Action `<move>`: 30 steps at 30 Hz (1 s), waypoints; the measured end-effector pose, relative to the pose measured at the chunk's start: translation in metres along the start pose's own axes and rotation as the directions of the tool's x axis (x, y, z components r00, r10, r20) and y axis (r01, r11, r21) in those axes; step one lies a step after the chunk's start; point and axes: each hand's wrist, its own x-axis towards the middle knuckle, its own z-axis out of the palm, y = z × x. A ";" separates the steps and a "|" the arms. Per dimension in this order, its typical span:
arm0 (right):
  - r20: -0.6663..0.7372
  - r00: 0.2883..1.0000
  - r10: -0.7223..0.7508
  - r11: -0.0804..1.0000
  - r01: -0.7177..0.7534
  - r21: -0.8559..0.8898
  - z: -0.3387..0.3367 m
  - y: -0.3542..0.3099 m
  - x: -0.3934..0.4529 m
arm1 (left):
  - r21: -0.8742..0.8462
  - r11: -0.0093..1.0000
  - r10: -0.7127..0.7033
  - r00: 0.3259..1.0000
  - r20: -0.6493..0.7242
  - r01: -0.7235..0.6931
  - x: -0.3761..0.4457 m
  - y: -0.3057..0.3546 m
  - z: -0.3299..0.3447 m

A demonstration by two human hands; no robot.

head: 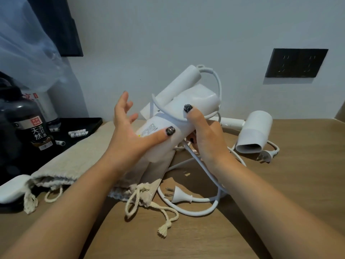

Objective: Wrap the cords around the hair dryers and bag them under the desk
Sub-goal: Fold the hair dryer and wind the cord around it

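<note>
A white hair dryer (pixel 188 101) is held up above the wooden desk (pixel 298 184). My right hand (pixel 207 139) grips its body, the thumb pinning a loop of white cord (pixel 218 85) against it. My left hand (pixel 127 128) has spread fingers, its thumb lying on the dryer's labelled end. The cord trails down to a white plug (pixel 179 196) lying on the desk. A second white hair dryer (pixel 253 131) lies on the desk at the right with its own plug (pixel 265 156). Beige drawstring bags (pixel 71 163) lie flat under my left forearm.
A black tray (pixel 87 126) at the left holds a dark bottle (pixel 31 124) and small batteries. A white flat object (pixel 11 189) lies at the left edge. A black wall socket (pixel 296 62) sits on the white wall at the right.
</note>
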 end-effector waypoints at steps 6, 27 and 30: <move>0.135 0.991 0.003 0.997 0.007 -0.072 0.002 0.002 -0.003 | -0.385 0.884 -0.136 0.933 0.334 0.266 -0.001 0.003 -0.013; 0.109 0.993 0.044 0.866 0.017 -0.499 0.004 -0.010 0.000 | -0.260 0.965 -0.044 0.962 -0.271 -0.029 0.001 0.002 0.001; 0.107 0.987 0.117 0.869 -0.049 -0.492 0.004 -0.010 -0.001 | -0.180 0.983 -0.035 0.948 -0.316 -0.023 0.002 0.000 0.000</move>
